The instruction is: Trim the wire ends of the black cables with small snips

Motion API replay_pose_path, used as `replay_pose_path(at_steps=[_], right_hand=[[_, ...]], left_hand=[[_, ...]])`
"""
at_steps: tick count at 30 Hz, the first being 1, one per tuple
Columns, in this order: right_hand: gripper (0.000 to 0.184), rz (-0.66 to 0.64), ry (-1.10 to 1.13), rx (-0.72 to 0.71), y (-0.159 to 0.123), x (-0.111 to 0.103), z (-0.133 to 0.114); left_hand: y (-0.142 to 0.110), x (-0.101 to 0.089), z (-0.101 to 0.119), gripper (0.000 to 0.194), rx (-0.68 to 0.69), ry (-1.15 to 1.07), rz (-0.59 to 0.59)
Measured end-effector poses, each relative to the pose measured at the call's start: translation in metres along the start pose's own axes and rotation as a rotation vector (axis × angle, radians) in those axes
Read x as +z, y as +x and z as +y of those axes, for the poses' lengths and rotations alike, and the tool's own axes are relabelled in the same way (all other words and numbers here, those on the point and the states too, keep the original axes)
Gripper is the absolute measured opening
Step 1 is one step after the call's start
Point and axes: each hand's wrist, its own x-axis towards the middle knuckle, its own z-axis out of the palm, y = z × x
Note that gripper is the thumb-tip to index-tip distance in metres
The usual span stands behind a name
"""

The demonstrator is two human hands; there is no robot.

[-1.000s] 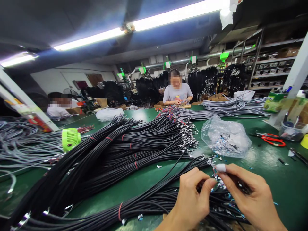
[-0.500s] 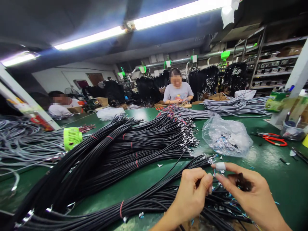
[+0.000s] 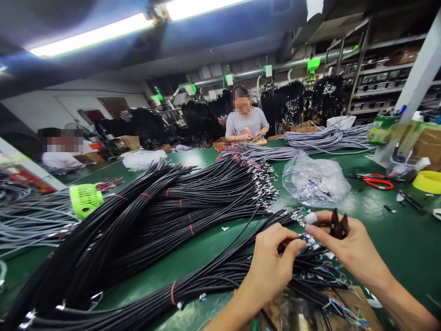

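Observation:
My left hand (image 3: 274, 257) is closed, thumb and forefinger pinching the end of a black cable. Facing it, my right hand (image 3: 347, 239) has its thumb and a white-wrapped finger close together at that cable's tip; thin wires there are too small to make out well. A dark brown tool with two pointed tips (image 3: 339, 225), perhaps small snips, sits in the right hand's grip. Below both hands lies a bundle of black cables (image 3: 213, 280) with a red tie, its stripped ends showing coloured wires (image 3: 347, 312).
A larger pile of black cables (image 3: 144, 225) lies to the left. Beyond my hands are a clear plastic bag of scraps (image 3: 315, 181), red-handled pliers (image 3: 377, 181) and a yellow tape roll (image 3: 429, 181). A green fan (image 3: 84, 201) stands left. A co-worker (image 3: 246, 119) sits across the table.
The view has shifted, so the table things appear further left. My right hand has turned, showing the dark tool's points upright. The coloured wires between my fingers are less visible.

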Motion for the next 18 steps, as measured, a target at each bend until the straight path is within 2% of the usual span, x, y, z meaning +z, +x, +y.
replay_pose_path(at_steps=[8,10,13,15,18], right_hand=[[0.031,-0.012,0.053,0.027,0.002,0.003,0.005],[0.028,0.007,0.004,-0.038,-0.003,0.005,0.003],[0.015,0.089,-0.14,-0.224,-0.011,0.01,0.001],[0.013,0.125,-0.21,-0.32,-0.014,0.011,0.001],[0.017,0.144,-0.182,-0.313,-0.012,0.007,0.0]], left_hand=[[0.0,-0.003,-0.001,0.018,0.004,-0.007,0.015],[0.0,-0.001,-0.002,0.019,-0.015,-0.018,0.027],[-0.002,0.002,-0.003,0.028,-0.054,-0.039,0.061],[-0.003,0.003,-0.004,0.033,-0.066,-0.057,0.06],[-0.004,0.003,-0.004,0.036,-0.056,-0.08,0.047]])
